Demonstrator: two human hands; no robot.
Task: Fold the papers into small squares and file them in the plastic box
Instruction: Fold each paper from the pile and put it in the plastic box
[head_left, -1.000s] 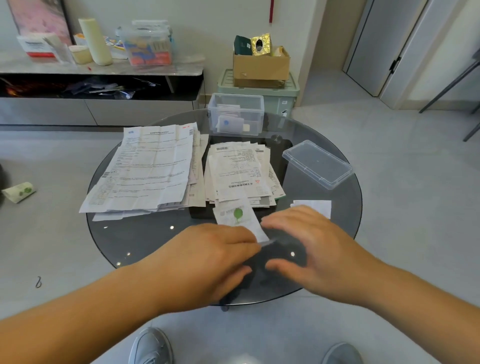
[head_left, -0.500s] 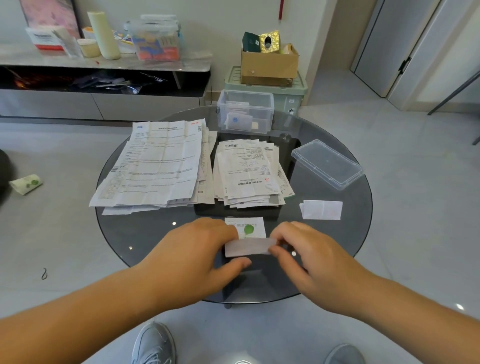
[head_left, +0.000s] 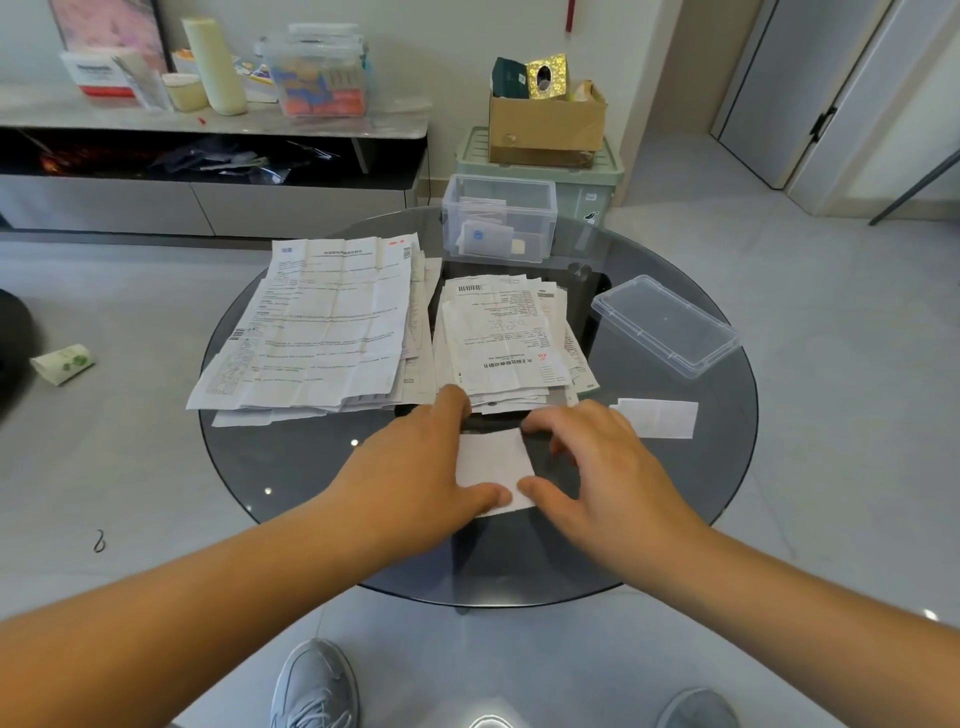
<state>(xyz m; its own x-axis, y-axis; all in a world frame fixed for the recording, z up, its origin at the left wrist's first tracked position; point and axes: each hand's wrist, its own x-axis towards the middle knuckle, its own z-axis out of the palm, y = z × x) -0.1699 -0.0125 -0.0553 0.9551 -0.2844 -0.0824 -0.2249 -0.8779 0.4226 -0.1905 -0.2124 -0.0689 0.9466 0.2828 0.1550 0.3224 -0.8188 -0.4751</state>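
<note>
Head view: a person leans over a round dark glass worktop, with both hands on one folded paper near its front middle.
Left hand: its fingers are straight and lie flat over the paper's left side, and the thumb presses the near edge.
Right hand: it arches over the paper's right edge, with bent fingertips at the far corner and the thumb at the near corner. Whether it pinches the edge or only presses it cannot be told.
Step in hand: this is probably the creasing of a fold, with the paper held flat against the glass.
Next move: it calls for one more fold if the piece is not yet a small square. After that comes a reach past the piles to drop it in the box.
Plastic box: it stands open at the far edge of the worktop with a few folded pieces already inside. Its lid lies apart on the right.
Still to fold: a large pile of unfolded sheets sits beside a small pile, both just beyond the hands. A folded slip lies right of the right hand.
Writing: both piles carry dense print, barcodes and small red marks, and one piece in the box has a round blue logo. None of it is legible, and the paper in hand shows a blank face.
</note>
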